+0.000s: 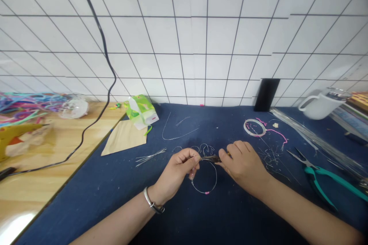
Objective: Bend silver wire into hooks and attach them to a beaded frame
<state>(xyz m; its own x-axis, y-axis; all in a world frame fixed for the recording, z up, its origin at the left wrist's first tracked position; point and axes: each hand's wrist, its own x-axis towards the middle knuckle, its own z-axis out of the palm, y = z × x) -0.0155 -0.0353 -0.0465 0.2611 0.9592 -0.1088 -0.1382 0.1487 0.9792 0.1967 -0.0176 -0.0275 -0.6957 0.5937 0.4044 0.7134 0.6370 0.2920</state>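
Near the middle of the blue cloth, my left hand (184, 164) pinches a thin wire loop (216, 180) between thumb and fingers. The loop hangs below the fingertips, with small pink beads (207, 192) at its bottom. My right hand (238, 162) is closed round a tool, mostly hidden by the fingers; its narrow dark jaws (212, 158) point left and reach the wire at my left fingertips. Curved wire pieces (207, 148) lie just behind the hands.
Teal-handled pliers (316, 170), wire scraps (271, 157) and a round dish (254, 127) with pink beads lie right. Straight wires (151, 157) and a green packet (140, 110) are left. A white mug (323, 104) stands back right; a yellow glue gun (17, 134) lies far left.
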